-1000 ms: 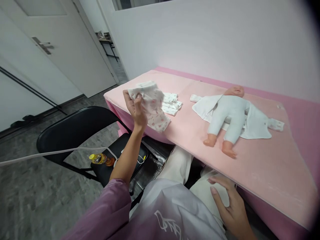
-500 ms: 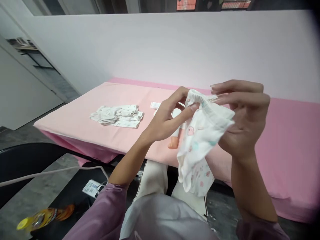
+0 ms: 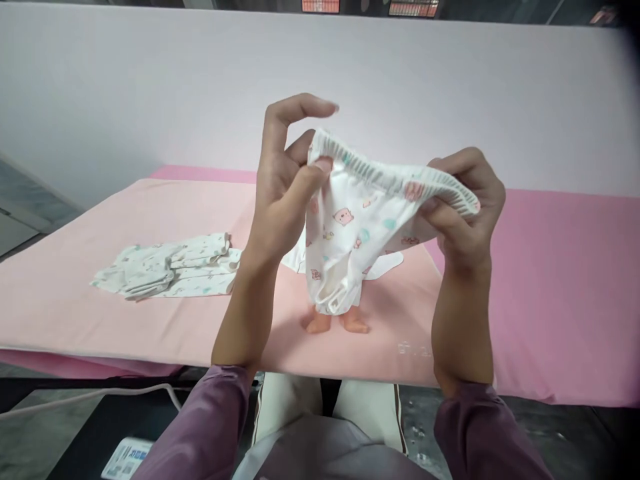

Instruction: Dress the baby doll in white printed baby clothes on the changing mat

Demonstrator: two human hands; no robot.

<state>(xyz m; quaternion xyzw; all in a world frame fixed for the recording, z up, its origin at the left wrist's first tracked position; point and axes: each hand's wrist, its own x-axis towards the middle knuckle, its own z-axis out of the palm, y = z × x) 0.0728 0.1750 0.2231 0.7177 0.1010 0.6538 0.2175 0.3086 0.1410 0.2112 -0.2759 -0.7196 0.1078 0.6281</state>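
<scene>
A pair of small white baby pants (image 3: 345, 227), printed with pink and green figures, hangs spread between my hands above the table. My left hand (image 3: 285, 173) pinches one end of the ribbed waistband, thumb in front, with its index finger raised. At the other end, my right hand (image 3: 463, 207) grips the waistband between thumb and fingers. Behind the pants lies a doll, mostly hidden; its bare feet (image 3: 355, 321) show below the hem, and parts of a white garment (image 3: 387, 265) stick out at the sides.
Folded white printed clothes (image 3: 170, 267) lie on the pink-covered table (image 3: 200, 333) at left. A white wall (image 3: 150, 87) rises behind. Below at left, a cable (image 3: 125, 392) crosses over a black surface that bears a white labelled item (image 3: 127, 459).
My hands have moved apart, stretching the pants' waistband wide, and the pants have been lifted higher. The view has turned to the right, and the bottle has left the frame.
</scene>
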